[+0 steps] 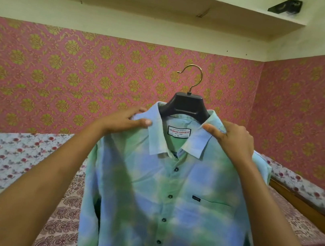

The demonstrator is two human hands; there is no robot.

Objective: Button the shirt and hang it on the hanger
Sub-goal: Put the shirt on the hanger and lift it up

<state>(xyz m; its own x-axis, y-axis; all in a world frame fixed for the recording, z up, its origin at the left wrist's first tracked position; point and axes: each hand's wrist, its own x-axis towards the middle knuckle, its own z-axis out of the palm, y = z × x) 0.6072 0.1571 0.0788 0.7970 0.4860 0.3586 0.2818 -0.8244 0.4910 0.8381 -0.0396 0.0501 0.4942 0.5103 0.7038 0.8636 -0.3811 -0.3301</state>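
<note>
**Forearms raise buttoned shirt on hanger**

Bare forearms reach up from the bottom edge to a green-and-blue tie-dye shirt (165, 207), which hangs in mid-air at centre, front facing the camera. The left hand (124, 120) pinches the shirt's shoulder just beside the collar, thumb on the front and fingers curled behind the cloth. The right hand (233, 139) grips the opposite shoulder the same way. A black plastic hanger (187, 105) sits inside the collar, and its brass-coloured hook (194, 75) stands free above the shirt, caught on nothing. The dark buttons (170, 196) that show down the placket are fastened. A white neck label (179, 131) shows inside the collar, and a chest pocket (214, 210) lies beside the placket under the right forearm. Behind and below the shirt spreads a floral bedsheet (4, 158). Pink wallpaper (60, 65) with gold motifs fills the wall behind the shirt, and a pale shelf (154, 1) runs well above it.
</note>
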